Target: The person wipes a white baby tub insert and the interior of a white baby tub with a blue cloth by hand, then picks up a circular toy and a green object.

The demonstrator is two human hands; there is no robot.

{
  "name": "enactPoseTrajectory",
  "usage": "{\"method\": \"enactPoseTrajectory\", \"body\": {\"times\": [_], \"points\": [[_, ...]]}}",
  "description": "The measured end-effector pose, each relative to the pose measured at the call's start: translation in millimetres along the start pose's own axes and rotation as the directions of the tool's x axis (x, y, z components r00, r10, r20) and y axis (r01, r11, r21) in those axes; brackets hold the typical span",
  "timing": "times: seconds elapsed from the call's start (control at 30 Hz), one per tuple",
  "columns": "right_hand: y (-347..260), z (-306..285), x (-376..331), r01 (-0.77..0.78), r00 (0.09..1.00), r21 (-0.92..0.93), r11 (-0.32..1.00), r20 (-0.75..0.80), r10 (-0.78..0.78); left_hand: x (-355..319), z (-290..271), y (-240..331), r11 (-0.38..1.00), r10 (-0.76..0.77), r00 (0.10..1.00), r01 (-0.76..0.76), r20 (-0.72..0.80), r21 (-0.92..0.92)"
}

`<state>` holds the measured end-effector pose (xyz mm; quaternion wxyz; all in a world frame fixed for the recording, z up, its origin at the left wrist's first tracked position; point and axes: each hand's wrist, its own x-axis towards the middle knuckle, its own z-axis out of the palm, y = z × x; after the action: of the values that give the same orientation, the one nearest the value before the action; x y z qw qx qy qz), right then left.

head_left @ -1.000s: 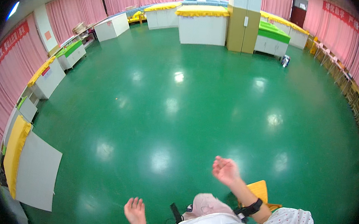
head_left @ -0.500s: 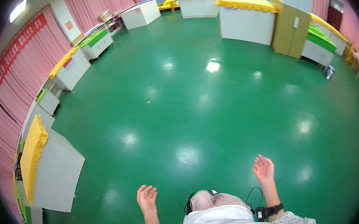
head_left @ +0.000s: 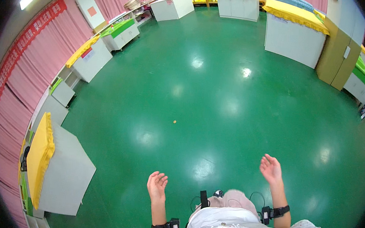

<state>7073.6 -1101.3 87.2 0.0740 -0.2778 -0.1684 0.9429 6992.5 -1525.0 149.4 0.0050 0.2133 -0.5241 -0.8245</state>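
My left hand [head_left: 157, 186] is raised over the green floor [head_left: 201, 98], palm up, its fingers apart and a little curled. Nothing lies in it. My right hand [head_left: 271, 168] is held out farther forward on the right, also palm up with loosely bent fingers and nothing in them. A black strap with a small box [head_left: 167, 227] sits round my left wrist, and a similar strapped box [head_left: 274, 213] is on my right. A tiny orange bit [head_left: 174, 122] lies on the floor ahead, well apart from both hands.
A white cabinet with a yellow cover [head_left: 64, 177] stands close on the left. More cabinets line the far side, one yellow-topped [head_left: 293, 41], beside a tan cupboard [head_left: 339, 57]. Pink curtains [head_left: 26, 84] hang along the left wall. A small box [head_left: 364, 111] stands at far right.
The room has shifted rightward in view, and the orange bit appears nearer. My left hand has come up and forward a little; my right hand has barely moved.
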Motion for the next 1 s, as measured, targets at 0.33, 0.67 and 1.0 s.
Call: {"method": "enactPoseTrajectory", "body": {"times": [0.33,0.67,1.0], "points": [[-67,53,218,0.112,0.92,-0.021,0.993,-0.375,-0.112,279,196,61,0.965,0.107,0.977,-0.147,0.185,0.215],[9,404,612,-0.043,0.969,-0.405,0.913,0.205,0.136,504,214,133,0.988,0.13,0.974,-0.143,-0.188,-0.058],[12,546,900,-0.071,0.991,-0.872,0.485,-0.006,0.135,690,437,361,0.358,0.865,0.085,-0.793,0.494,-0.492]]}}
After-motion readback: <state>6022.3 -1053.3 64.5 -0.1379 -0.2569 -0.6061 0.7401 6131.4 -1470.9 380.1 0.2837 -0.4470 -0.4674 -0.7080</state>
